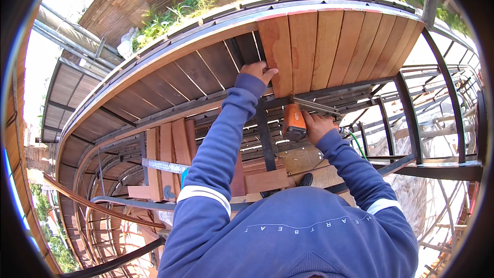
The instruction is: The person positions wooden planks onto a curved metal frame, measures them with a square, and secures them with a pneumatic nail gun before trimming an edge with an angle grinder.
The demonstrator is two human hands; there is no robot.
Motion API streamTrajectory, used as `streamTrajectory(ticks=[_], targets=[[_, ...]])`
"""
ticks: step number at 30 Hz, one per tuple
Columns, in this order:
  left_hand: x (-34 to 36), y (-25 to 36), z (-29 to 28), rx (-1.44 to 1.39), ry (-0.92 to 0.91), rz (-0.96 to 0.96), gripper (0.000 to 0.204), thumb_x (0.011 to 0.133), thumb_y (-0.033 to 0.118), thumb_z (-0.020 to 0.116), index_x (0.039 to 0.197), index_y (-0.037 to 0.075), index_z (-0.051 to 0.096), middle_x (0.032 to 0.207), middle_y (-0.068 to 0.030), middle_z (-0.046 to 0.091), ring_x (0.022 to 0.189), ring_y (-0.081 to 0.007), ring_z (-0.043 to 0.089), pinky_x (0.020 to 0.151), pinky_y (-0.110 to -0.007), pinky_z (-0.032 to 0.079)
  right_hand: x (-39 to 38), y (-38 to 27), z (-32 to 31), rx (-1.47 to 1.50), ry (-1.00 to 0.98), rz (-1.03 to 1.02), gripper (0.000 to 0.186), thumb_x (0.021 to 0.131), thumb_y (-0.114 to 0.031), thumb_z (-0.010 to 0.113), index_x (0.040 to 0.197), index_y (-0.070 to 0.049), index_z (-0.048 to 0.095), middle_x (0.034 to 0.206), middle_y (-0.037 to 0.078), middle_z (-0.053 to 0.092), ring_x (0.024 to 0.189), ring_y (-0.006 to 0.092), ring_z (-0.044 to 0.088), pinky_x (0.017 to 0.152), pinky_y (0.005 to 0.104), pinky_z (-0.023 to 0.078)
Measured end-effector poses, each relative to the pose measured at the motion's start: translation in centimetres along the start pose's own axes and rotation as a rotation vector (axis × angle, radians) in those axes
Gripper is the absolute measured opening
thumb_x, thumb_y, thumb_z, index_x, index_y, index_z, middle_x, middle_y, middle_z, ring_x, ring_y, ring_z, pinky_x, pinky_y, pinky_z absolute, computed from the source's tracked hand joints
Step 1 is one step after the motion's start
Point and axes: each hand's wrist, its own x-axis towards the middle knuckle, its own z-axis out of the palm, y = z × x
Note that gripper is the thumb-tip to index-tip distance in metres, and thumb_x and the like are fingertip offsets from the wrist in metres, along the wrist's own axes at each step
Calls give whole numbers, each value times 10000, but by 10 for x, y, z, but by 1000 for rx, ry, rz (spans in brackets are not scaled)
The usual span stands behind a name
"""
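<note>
The plank (pixel 277 46) runs up-frame; my left fingers (pixel 270 74) curl at its left edge, hold unclear; right fingers (pixel 307 118) grip the nailer (pixel 294 119) below.

"How are the arms being carried?"

"Both are being stretched forward from the torso (pixel 293 216), the left forearm (pixel 225 126) being angled ahead and to the right, the right forearm (pixel 357 163) being angled ahead and to the left."

"And the left hand (pixel 256 72)?"

"It is being extended farther out than its counterpart, its back being turned upward, its fingers being bent and its thumb being pointed rightward."

"What of the right hand (pixel 320 126)?"

"It is being held nearer the body, its thumb side being turned leftward and its fingers, partly hidden, being curled in a grip."
</note>
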Motion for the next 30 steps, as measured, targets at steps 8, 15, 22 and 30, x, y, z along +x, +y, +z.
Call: streamTrajectory(ticks=[8,15,22,30], targets=[[3,-3,3,-18,7,17,458,849,474,718,860,16,700,738,-182,672,697,-349,669,654,-404,523,7,-5,18,-7,64,-39,528,811,-160,635,1303,3,534,820,163,665,749,334,677,713,430,548],[1,1,0,-30,-6,8,438,852,459,720,876,22,708,743,-182,674,699,-349,668,658,-410,521,5,-6,18,-22,91,-42,511,814,-155,621,1290,9,537,810,153,666,740,329,674,715,424,543],[-1,1,2,-47,12,27,440,852,448,718,866,9,701,732,-189,668,701,-365,663,667,-419,521,2,-4,28,-13,83,2,451,812,-157,619,1216,27,543,807,158,670,734,334,672,709,423,540],[-2,4,7,23,65,-5,420,856,428,716,872,9,699,775,-197,689,749,-363,676,698,-406,534,-9,-14,3,-55,79,-52,481,801,-167,633,1229,37,551,817,157,676,729,317,674,694,412,540]])
